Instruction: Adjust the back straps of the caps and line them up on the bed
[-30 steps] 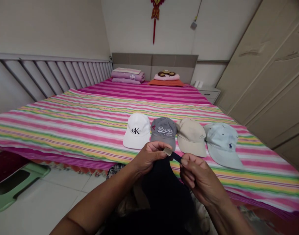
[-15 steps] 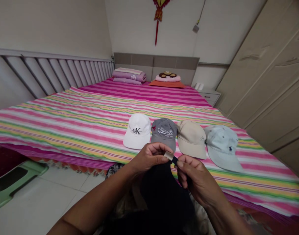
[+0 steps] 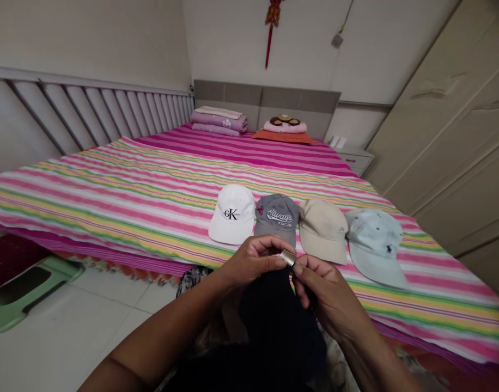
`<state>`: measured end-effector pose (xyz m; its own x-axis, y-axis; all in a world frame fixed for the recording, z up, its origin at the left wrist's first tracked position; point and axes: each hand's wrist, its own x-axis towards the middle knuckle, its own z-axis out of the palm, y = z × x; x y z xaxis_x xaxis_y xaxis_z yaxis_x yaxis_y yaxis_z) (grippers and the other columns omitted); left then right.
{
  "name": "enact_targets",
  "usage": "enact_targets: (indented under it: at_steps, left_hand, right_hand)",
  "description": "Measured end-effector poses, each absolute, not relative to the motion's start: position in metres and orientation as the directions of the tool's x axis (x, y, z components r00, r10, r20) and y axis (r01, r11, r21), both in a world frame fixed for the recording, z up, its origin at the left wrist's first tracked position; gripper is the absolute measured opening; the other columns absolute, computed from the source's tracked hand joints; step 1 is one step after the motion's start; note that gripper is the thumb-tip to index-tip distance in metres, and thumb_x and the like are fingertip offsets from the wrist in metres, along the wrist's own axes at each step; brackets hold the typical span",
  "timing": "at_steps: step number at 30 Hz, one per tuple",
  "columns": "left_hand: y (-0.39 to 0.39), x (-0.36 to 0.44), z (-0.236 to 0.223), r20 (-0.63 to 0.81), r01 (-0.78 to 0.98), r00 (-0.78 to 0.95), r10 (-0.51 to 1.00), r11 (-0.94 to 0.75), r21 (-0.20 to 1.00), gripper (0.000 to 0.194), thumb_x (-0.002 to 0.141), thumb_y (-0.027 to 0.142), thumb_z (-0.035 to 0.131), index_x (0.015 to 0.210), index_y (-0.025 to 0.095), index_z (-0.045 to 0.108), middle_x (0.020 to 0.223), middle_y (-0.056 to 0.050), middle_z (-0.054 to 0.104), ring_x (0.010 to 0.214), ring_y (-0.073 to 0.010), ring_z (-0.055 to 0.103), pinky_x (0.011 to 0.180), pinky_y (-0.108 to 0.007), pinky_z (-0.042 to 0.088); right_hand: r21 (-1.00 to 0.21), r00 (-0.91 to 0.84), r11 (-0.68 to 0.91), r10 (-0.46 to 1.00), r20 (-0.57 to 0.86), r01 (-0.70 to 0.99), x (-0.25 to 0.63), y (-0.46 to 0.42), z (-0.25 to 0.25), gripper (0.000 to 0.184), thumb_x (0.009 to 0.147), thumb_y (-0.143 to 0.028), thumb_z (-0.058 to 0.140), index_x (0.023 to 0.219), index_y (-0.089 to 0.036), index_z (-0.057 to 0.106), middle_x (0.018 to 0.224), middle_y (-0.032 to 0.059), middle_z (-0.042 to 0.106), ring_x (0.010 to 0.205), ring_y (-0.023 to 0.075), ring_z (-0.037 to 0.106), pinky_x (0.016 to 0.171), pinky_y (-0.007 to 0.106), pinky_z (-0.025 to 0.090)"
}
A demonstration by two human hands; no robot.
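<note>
A silver metal buckle [image 3: 288,257] is pinched between the thumb and fingers of my left hand [image 3: 260,258]. Close beside it, my right hand [image 3: 323,286] grips the short dark strap that meets the buckle. Below both hands hangs a dark cap [image 3: 269,316], its lower part merging with the dark clothing. Just beyond, a row of caps lies on the bed: a white cap [image 3: 233,209], a grey cap [image 3: 277,215] partly behind my left fingers, a beige cap [image 3: 323,228] and a pale blue cap [image 3: 376,242].
The bed has a striped sheet [image 3: 110,190]. Folded purple bedding [image 3: 219,122] and a pink and orange pile [image 3: 284,130] lie near the headboard [image 3: 233,95]. A green stool [image 3: 37,288] stands on the floor at left. A white nightstand [image 3: 356,160] is at the far right corner.
My hands are closer together, with less of the strap showing between the buckle and my right fingers. The view has shifted slightly.
</note>
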<state>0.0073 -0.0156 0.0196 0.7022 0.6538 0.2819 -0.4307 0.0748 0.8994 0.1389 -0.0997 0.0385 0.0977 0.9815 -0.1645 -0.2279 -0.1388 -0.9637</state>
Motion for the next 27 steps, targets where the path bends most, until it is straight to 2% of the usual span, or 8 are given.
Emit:
enact_targets:
  at_steps: [4, 11, 15, 18, 27]
  left_hand:
    - [-0.016, 0.009, 0.017, 0.248, -0.438, 0.673, 0.697, 0.105, 0.893, 0.026, 0.065, 0.03, 0.069, 0.085, 0.015, 0.065, 0.078, -0.004, 0.059, 0.074, -0.0125, 0.053, 0.071, -0.024, 0.038]
    - [-0.016, 0.008, 0.013, 0.224, -0.402, 0.696, 0.682, 0.112, 0.909, 0.028, 0.065, 0.032, 0.069, 0.085, 0.014, 0.064, 0.08, -0.004, 0.06, 0.075, -0.0129, 0.054, 0.071, -0.024, 0.039]
    - [-0.016, 0.007, 0.012, 0.215, -0.379, 0.715, 0.665, 0.11, 0.919, 0.027, 0.068, 0.031, 0.067, 0.087, 0.014, 0.061, 0.08, -0.003, 0.059, 0.073, -0.0119, 0.053, 0.07, -0.024, 0.039]
    - [-0.017, 0.009, 0.012, 0.23, -0.397, 0.703, 0.673, 0.103, 0.912, 0.025, 0.069, 0.03, 0.066, 0.087, 0.015, 0.06, 0.078, -0.002, 0.058, 0.073, -0.0109, 0.053, 0.07, -0.023, 0.04]
    - [-0.02, 0.011, 0.008, 0.179, -0.431, 0.733, 0.657, 0.245, 0.868, 0.027, 0.06, 0.027, 0.072, 0.08, 0.013, 0.06, 0.07, -0.001, 0.058, 0.063, -0.0092, 0.053, 0.062, -0.02, 0.039]
  right_hand:
    - [-0.947, 0.111, -0.108, 0.983, -0.148, -0.304, 0.137, -0.099, 0.041, 0.028, 0.067, -0.036, 0.066, 0.057, -0.016, 0.048, 0.04, -0.006, 0.047, 0.031, 0.0034, 0.033, 0.034, 0.016, 0.027]
    - [-0.952, 0.118, -0.121, 0.98, -0.159, -0.28, 0.134, -0.096, 0.04, 0.029, 0.065, -0.037, 0.067, 0.058, -0.016, 0.049, 0.039, -0.0068, 0.045, 0.03, 0.003, 0.029, 0.031, 0.016, 0.025]
    - [-0.933, 0.049, -0.137, 0.986, -0.162, -0.333, 0.137, -0.097, 0.041, 0.025, 0.068, -0.036, 0.064, 0.062, -0.017, 0.048, 0.043, -0.0061, 0.048, 0.031, 0.0032, 0.03, 0.033, 0.017, 0.028]
    - [-0.914, 0.012, -0.15, 0.986, -0.166, -0.378, 0.138, -0.099, 0.043, 0.024, 0.066, -0.033, 0.065, 0.061, -0.018, 0.047, 0.038, -0.0071, 0.044, 0.032, 0.0041, 0.031, 0.035, 0.017, 0.028]
    - [-0.942, 0.132, -0.159, 0.97, -0.205, -0.295, 0.132, -0.098, 0.038, 0.029, 0.061, -0.036, 0.072, 0.063, -0.016, 0.051, 0.039, -0.0046, 0.05, 0.034, 0.0057, 0.038, 0.034, 0.016, 0.028]
